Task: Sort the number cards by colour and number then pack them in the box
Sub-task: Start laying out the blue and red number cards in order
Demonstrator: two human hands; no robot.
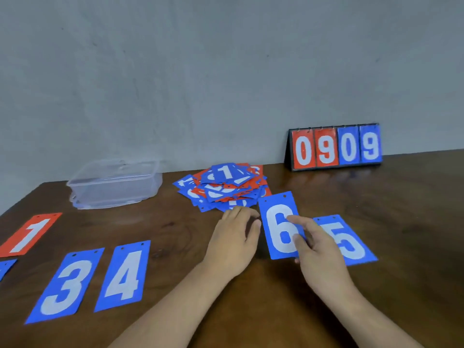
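From my feed, the table (175, 229) is dark brown wood with a visible grain and a slight sheen, set against a matte grey wall (200, 71). The cards are thin, flat rectangles, blue or red with bold white numerals and two small punched holes along the top edge. My right hand (319, 249) pinches the blue 6 card (278, 222) at its lower right side, with the thumb and a stretched forefinger on its face. The card appears tilted up off the wood. My left hand (233, 239) is just left of that card, fingers loosely curled and holding nothing, its fingertips near the front edge of the loose pile (223, 187) of mixed red and blue cards. The blue 5 card (351, 244) lies flat to the right, partly under my right hand. Well to the left lie the blue 4 card (124, 275) and blue 3 card (66, 285) side by side, with the red 1 card (30, 234) beyond them. The box (115, 184) is a translucent plastic tub with rounded corners, at the back left near the wall. A small flip scoreboard (336, 148) stands at the back right, reading 0909.
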